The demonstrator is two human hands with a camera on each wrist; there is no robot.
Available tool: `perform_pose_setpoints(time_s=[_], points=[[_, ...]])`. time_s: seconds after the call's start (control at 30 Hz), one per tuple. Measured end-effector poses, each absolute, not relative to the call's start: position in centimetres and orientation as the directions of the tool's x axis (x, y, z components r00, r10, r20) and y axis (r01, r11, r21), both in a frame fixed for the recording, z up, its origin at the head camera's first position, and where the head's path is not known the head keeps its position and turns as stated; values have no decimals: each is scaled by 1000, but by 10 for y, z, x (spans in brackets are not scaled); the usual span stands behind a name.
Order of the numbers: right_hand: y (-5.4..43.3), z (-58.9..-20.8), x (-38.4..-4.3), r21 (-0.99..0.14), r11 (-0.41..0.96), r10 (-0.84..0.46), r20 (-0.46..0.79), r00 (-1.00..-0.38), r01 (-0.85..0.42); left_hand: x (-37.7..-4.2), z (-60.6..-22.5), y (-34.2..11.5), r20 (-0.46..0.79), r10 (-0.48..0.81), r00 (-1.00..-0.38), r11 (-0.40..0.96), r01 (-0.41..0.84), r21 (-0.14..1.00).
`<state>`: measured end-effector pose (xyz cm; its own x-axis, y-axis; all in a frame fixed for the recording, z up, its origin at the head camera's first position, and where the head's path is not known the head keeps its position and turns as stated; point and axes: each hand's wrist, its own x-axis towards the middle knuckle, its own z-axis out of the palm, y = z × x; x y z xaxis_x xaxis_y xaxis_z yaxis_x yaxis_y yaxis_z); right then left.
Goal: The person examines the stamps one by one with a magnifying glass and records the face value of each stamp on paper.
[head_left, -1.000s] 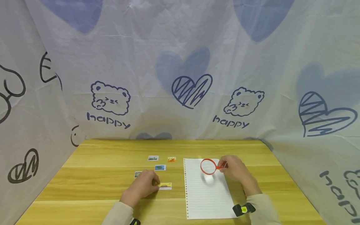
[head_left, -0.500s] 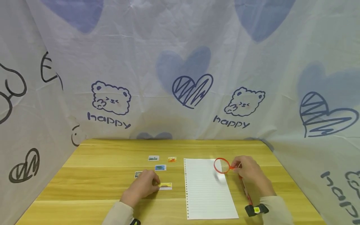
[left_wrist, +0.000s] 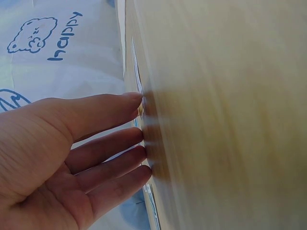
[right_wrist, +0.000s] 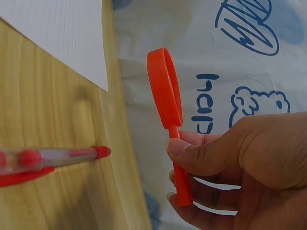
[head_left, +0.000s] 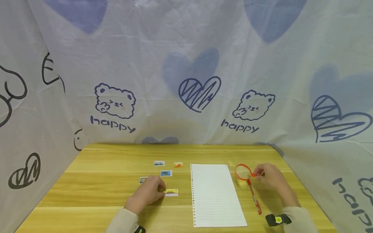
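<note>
The right hand [head_left: 271, 176] pinched a red magnifying glass [right_wrist: 165, 103]; the left hand [head_left: 148, 190], loosely extended, touched a postage stamp [head_left: 172, 192] on its right.

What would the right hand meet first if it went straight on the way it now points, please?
Probably the red pen, ahead of the right hand in its wrist view; depth is unclear, so it may meet the table instead.

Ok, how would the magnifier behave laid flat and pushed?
The magnifier would likely slide rather than roll, given the straight handle off its ring. Pinched by that handle, it shows no bend: probably stiff, and perhaps light.
</note>
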<state>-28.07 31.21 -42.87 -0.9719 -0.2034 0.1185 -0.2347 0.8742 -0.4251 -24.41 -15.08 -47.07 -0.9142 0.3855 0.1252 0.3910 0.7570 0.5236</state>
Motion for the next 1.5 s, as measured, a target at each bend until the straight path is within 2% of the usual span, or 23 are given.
perform_pose_setpoints(time_s=[0.73,1.5], points=[[334,-435,-285,-412,899,-118,103,-988,-150,-243,-473,-150,132,379,-916,767,390,509],[368,-448,-286,-424,897,-74,136,-988,-126,-242,-469,-150,132,380,-915,765,391,512]])
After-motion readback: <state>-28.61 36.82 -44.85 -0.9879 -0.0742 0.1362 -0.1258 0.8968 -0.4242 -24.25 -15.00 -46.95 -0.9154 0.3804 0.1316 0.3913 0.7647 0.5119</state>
